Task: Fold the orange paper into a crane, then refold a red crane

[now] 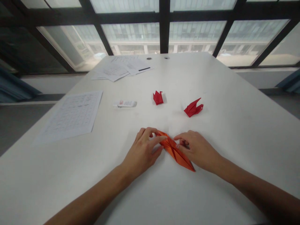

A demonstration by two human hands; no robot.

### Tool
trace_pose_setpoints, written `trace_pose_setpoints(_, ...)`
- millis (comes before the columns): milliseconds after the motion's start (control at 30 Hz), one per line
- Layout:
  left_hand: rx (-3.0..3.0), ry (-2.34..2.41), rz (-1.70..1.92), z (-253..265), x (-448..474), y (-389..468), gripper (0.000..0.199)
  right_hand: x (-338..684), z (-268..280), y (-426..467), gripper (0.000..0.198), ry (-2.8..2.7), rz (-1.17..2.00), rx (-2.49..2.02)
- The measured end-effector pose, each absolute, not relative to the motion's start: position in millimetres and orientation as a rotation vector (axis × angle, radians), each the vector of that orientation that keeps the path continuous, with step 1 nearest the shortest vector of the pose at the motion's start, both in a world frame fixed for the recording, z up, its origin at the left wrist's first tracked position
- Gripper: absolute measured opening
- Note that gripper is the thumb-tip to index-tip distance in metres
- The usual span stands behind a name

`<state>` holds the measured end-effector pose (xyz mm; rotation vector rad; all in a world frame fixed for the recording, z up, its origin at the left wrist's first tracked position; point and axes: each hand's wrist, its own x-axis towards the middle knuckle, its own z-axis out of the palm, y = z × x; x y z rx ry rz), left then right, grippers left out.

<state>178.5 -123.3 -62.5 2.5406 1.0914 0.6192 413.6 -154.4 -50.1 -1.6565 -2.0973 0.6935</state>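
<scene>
A folded piece of orange origami paper [179, 155] lies slantwise on the table, long and narrow with pointed ends. My left hand [144, 147] grips its upper left end, thumb on top and fingers curled round the far edge. At the upper right edge of the paper is my right hand [195, 148], its index finger and thumb close together at a fold near the middle. Whether a bit of paper sits between those two fingertips is hard to make out. Beyond the hands stand two red folded-paper figures, a smaller bird-like one [157, 97] and a larger pointed one [193, 108].
A white tube-like item with print [126, 103] lies left of the red figures. Further left is a printed sheet [72, 115], with several more papers [117, 68] toward the back. The white table [234, 125] reaches to dark-framed windows [164, 28].
</scene>
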Motion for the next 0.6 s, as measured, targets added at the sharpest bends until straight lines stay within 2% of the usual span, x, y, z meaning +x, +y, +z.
trace_pose_setpoints(167,2.529,1.062,0.532,-60.4,182.4,-126.1,0.022,409.8,-53.1,-157.4,0.016,-2.101,0.648,-1.643)
trace_pose_setpoints(367,2.492,1.161,0.547,-62.9,184.5,-127.9,0.035,405.6,-56.2,-165.4,0.018,-2.227,0.446,-1.559)
trace_pose_setpoints(433,2.491,1.195,0.542,-64.6,186.6,-127.5,0.029,400.5,-55.2,-171.1,0.016,-2.28,0.34,-1.569)
trace_pose_setpoints(500,2.503,1.216,0.54,-66.0,188.9,-127.2,0.023,395.2,-54.7,-175.4,0.022,-2.291,0.235,-1.628)
trace_pose_setpoints(600,2.46,1.287,0.595,-67.8,191.2,-127.1,0.028,390.4,-56.2,-176.1,0.025,-2.284,0.148,-1.675)
